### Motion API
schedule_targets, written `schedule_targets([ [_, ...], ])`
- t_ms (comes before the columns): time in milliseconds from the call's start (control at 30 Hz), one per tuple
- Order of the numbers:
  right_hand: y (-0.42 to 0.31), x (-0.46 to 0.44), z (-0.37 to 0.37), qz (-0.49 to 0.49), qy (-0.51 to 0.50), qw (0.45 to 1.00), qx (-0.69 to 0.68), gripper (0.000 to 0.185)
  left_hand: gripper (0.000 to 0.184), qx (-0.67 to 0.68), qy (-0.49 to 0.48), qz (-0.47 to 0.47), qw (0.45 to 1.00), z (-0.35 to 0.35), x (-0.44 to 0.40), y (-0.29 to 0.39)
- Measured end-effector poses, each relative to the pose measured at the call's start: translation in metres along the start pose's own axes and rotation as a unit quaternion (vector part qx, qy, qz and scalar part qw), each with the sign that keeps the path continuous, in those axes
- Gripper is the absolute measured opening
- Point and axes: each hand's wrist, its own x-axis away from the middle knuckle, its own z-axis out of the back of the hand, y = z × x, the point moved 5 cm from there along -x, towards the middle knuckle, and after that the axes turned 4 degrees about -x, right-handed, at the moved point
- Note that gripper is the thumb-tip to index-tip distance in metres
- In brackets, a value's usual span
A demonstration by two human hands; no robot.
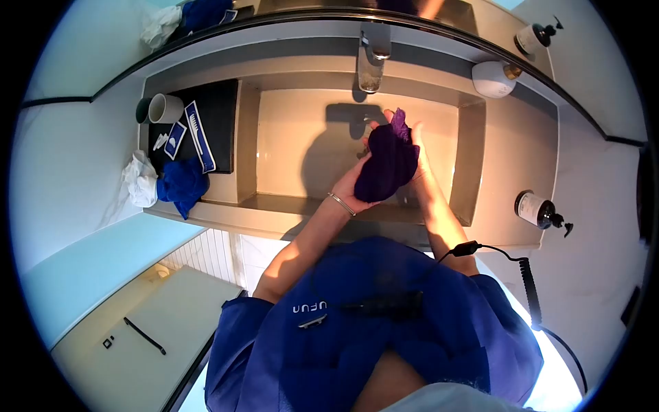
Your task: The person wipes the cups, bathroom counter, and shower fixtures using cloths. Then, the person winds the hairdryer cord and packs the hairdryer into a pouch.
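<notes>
A dark purple cloth [388, 161] is bunched up between my two hands, over the basin of the sink [295, 144]. My left hand [353, 187], with a bangle at the wrist, grips the cloth from its lower left side. My right hand [420, 152] holds it from the right, one finger showing along its edge. A few fingertips stick out past the far side of the cloth; much of both hands is hidden by it. Just beyond the hands stands the chrome faucet [371, 65]. No running water can be made out.
On the left counter, a black tray [223, 103] bears a white cup [166, 108] and packets, including a comb packet [200, 137]. Blue cloth [182, 185] and white cloth [141, 180] lie beside it. To the right are a pump bottle [535, 209] and a white round container [493, 79].
</notes>
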Motion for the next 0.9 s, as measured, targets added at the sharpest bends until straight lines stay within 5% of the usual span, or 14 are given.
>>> schedule_targets([
  [33,-0.003,0.006,-0.012,-0.006,-0.001,1.0,0.001,0.062,0.063,0.034,0.016,0.024,0.999,0.008,-0.002,-0.001],
  [100,-0.023,0.02,-0.028,0.059,0.179,0.943,0.274,0.032,0.072,-0.325,0.111,-0.157,0.926,0.012,-0.005,0.006],
  [133,-0.028,0.024,-0.055,0.075,0.195,0.941,0.267,0.02,0.072,-0.316,0.113,-0.168,0.927,0.018,-0.001,0.007],
  [233,-0.032,0.026,-0.087,0.099,0.009,0.833,0.545,0.027,0.079,-0.14,-0.064,0.048,0.987,0.021,-0.003,-0.016],
  [300,-0.015,0.04,-0.102,0.02,0.031,0.83,0.557,0.034,0.08,-0.11,-0.085,0.023,0.99,-0.005,-0.002,-0.027],
  [333,-0.01,0.042,-0.119,-0.004,-0.052,0.785,0.617,0.033,0.08,-0.219,0.033,-0.059,0.973,-0.01,0.001,-0.024],
  [400,-0.001,0.042,-0.135,0.049,-0.116,0.757,0.642,0.051,0.062,-0.393,-0.208,-0.173,0.879,-0.027,0.01,-0.026],
  [467,0.002,0.041,-0.134,0.092,-0.09,0.779,0.614,0.068,0.051,-0.535,-0.088,-0.315,0.779,-0.025,0.01,-0.027],
  [500,0.001,0.038,-0.131,0.109,-0.052,0.813,0.569,0.074,0.048,-0.312,-0.146,-0.197,0.918,-0.022,-0.001,-0.028],
  [533,-0.005,0.029,-0.127,0.151,-0.052,0.805,0.571,0.096,0.045,-0.052,-0.147,-0.077,0.985,-0.019,-0.011,-0.03],
  [567,-0.01,0.029,-0.123,0.159,-0.019,0.861,0.482,0.092,0.045,-0.111,-0.085,-0.174,0.975,-0.024,-0.004,-0.026],
  [633,-0.021,0.015,-0.106,0.238,0.059,0.89,0.386,0.09,0.045,0.0,-0.154,-0.122,0.981,0.0,-0.017,-0.015],
  [767,-0.026,-0.002,-0.034,0.306,0.182,0.874,0.332,0.069,0.04,0.05,0.157,-0.184,0.969,0.041,-0.04,0.004],
  [900,-0.013,-0.001,0.051,0.251,0.206,0.835,0.444,0.027,0.04,0.082,0.229,-0.183,0.952,0.05,-0.034,0.001],
])
